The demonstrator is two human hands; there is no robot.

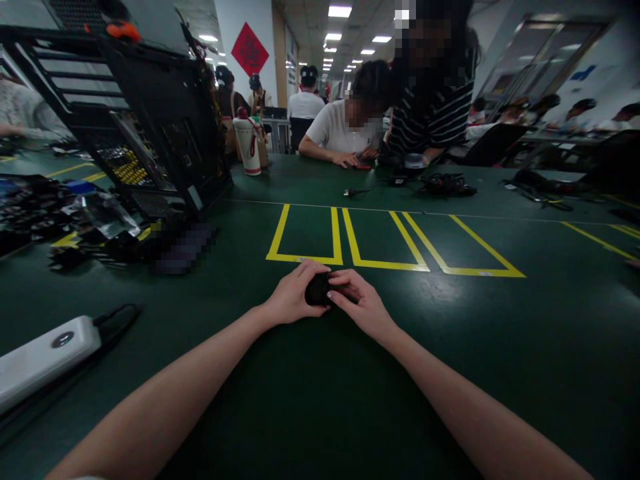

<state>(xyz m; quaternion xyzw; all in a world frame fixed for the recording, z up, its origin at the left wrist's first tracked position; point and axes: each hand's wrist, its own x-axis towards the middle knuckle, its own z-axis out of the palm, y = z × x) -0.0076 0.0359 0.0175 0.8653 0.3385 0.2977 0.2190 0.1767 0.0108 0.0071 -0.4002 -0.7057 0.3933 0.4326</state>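
Observation:
A small dark object (317, 291), black and rounded, is held low over the green table in the middle of the head view; its exact kind does not show. My left hand (294, 293) curls round it from the left, thumb below and fingers above. From the right, my right hand (361, 303) touches its edge with thumb and fingertips bent together in a pinch. Part of the object is hidden by the fingers. Just beyond the hands lie yellow tape outlines (305, 258) on the tabletop.
A black open computer case (165, 133) stands at left beside heaped dark parts (30, 213). A white power strip (55, 353) lies front left. Behind are a paper cup (249, 147), black cables (450, 185) and two people across the table (500, 333).

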